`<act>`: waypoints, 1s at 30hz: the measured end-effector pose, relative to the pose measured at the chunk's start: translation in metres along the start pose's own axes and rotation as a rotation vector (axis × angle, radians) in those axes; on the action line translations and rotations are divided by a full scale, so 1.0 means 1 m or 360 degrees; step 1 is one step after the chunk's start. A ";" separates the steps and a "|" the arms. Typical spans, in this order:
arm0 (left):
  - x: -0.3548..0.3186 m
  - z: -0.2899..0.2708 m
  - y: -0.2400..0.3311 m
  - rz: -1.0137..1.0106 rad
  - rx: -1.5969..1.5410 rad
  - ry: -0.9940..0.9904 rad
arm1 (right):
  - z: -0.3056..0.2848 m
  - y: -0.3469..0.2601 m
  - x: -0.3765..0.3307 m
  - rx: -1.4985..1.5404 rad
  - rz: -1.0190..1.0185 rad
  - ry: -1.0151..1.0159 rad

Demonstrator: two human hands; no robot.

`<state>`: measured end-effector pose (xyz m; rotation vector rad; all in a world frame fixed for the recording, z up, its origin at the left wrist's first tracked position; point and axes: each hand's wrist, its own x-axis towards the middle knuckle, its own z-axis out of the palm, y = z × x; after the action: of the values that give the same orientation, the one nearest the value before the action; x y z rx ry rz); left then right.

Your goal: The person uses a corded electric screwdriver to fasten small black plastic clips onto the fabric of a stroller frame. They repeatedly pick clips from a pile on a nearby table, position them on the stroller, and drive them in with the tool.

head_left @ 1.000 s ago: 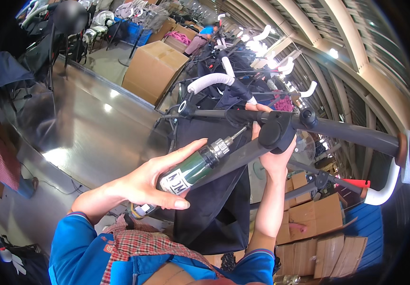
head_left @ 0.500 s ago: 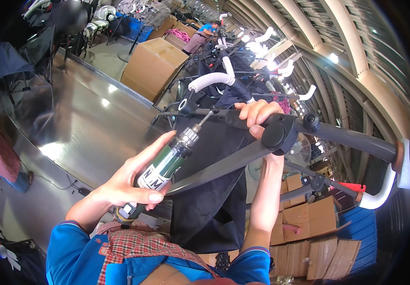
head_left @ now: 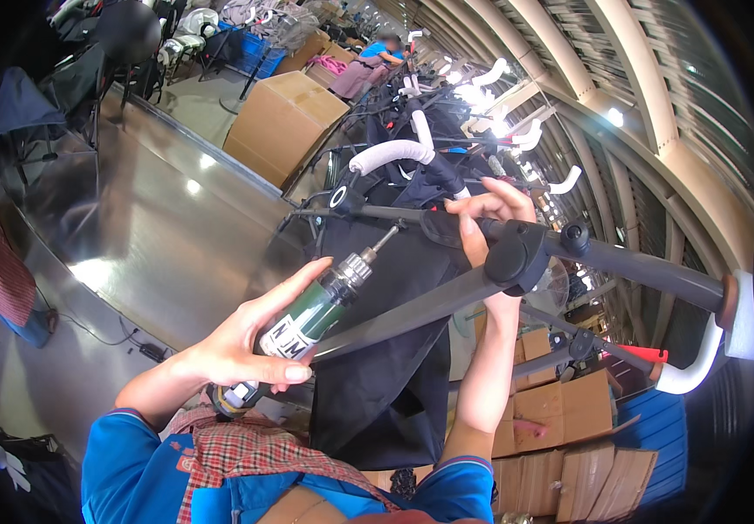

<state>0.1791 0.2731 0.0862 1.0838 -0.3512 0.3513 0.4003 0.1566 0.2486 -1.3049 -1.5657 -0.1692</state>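
Observation:
My left hand (head_left: pixel 239 339) is wrapped round a dark green electric screwdriver (head_left: pixel 317 306). Its bit slants up and away, with the tip at a small dark fastener on the grey tube of a stroller frame (head_left: pixel 412 301). Whether the bit sits in the fastener is too small to tell. My right hand (head_left: pixel 501 210) loosely grips the upper frame tube beside a round black folding joint (head_left: pixel 516 255), thumb on the near side and some fingers lifted. Black fabric (head_left: pixel 385 375) hangs below the frame. A white-wrapped curved handle (head_left: pixel 392 155) rises beyond the tube.
A metal-topped table (head_left: pixel 167 218) lies to the left. A large cardboard box (head_left: pixel 281 122) stands ahead, with a co-worker (head_left: pixel 366 68) beyond it among more strollers. Another white-covered handle (head_left: pixel 695 362) juts out at right. Flattened cartons (head_left: pixel 586 472) stack at lower right.
My right hand's fingers have loosened and lifted from the tube. The screwdriver has shifted slightly right and down with my left hand. The co-worker has leaned a little.

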 end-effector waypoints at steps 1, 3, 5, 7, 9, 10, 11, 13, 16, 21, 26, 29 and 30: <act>0.001 -0.001 0.001 -0.0004 0.0053 -0.0005 | -0.006 -0.005 -0.007 -0.0325 -0.0042 0.0046; 0.006 -0.005 0.001 0.0085 0.0163 -0.0089 | -0.013 -0.010 -0.012 -0.0738 -0.0153 0.0088; 0.011 -0.004 0.002 0.0166 0.0284 -0.0144 | -0.013 -0.016 -0.013 -0.0872 -0.0158 0.0031; 0.018 0.000 0.004 0.0260 0.0410 -0.0161 | -0.015 -0.018 -0.014 -0.0887 -0.0168 -0.0035; 0.025 0.002 0.004 0.0297 0.0542 -0.0185 | -0.020 -0.018 -0.013 -0.0784 -0.0181 -0.0108; 0.027 0.002 0.004 0.0318 0.0609 -0.0192 | -0.023 -0.016 -0.013 -0.0721 -0.0166 -0.0141; 0.030 0.002 0.005 0.0382 0.0678 -0.0200 | -0.027 -0.014 -0.013 -0.0659 -0.0150 -0.0174; 0.034 0.003 0.006 0.0473 0.0786 -0.0202 | -0.029 -0.011 -0.013 -0.0589 -0.0133 -0.0218; 0.038 0.006 0.007 0.0487 0.0865 -0.0200 | -0.030 -0.009 -0.014 -0.0592 -0.0133 -0.0250; 0.042 0.013 0.001 0.0547 0.0922 -0.0139 | -0.028 -0.011 -0.017 -0.0641 -0.0075 -0.0205; 0.040 0.020 0.002 0.0483 0.0852 -0.0112 | -0.026 -0.011 -0.018 -0.0742 -0.0152 -0.0209; 0.041 0.020 -0.001 0.0567 0.0909 -0.0088 | -0.025 -0.013 -0.018 -0.0743 -0.0141 -0.0200; 0.041 0.020 -0.002 0.0610 0.0942 -0.0076 | -0.025 -0.013 -0.018 -0.0732 -0.0120 -0.0193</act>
<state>0.2147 0.2587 0.1111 1.6071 -0.5169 0.8057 0.4023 0.1236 0.2524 -1.6323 -1.7441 -0.5312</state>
